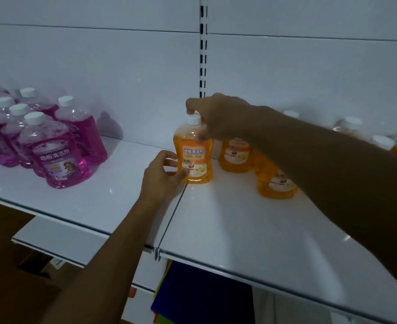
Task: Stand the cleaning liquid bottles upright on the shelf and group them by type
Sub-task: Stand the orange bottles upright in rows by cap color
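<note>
White metal shelving [251, 220] with a slotted back panel carries the bottles. At its middle stands an upright clear plastic bottle of orange liquid with a white cap [194, 152]. Right hand [218, 118] curls round its cap and neck; left hand [162, 175] touches its lower side with loosely bent fingers. More orange bottles [236, 155] stand right, pink-liquid bottles [59, 150] grouped far left.
</note>
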Tool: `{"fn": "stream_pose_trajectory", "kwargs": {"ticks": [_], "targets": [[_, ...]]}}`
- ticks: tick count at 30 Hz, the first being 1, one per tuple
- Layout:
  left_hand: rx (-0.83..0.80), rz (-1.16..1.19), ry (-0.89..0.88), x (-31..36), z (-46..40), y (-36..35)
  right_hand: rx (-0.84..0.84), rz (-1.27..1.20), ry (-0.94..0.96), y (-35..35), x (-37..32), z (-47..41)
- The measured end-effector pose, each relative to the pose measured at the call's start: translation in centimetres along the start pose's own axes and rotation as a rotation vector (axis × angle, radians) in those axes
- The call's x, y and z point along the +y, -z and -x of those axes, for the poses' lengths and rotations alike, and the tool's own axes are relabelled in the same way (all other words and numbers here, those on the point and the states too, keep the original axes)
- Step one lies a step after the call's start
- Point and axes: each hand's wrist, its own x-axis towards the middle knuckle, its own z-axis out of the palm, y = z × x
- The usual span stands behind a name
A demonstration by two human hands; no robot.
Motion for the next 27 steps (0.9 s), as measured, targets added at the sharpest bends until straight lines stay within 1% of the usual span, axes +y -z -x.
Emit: {"fn": "stream_pose_trajectory", "kwargs": {"ticks": [5,9,13,15,22,25,27], "targets": [[-0.041,-0.041,-0.089,2.1,1.6,-2.6,0.011,0.174,-0.022,1.2,2.0,3.6],[-0.094,-0.06,-0.096,3.7,1.8,-4.7,0.018,0.184,-0.037,1.5,3.7,5.4],[-0.075,-0.056,-0.084,4.3,1.5,-6.1,0.076,0.347,-0.013,1.5,4.9,5.8],[-0.075,-0.039,-0.071,4.4,1.4,-6.5,0.088,0.385,-0.013,1.4,5.1,5.7],[-0.078,-0.051,-0.062,4.5,1.7,-6.7,0.104,0.328,-0.03,1.0,5.1,6.2],[-0.085,-0.07,-0.067,4.7,1.9,-6.7,0.128,0.184,-0.086,1.7,5.4,7.6],[0.0,-0.083,-0.093,4.7,2.6,-6.7,0.175,0.047,-0.153,2.8,6.3,9.1]]}}
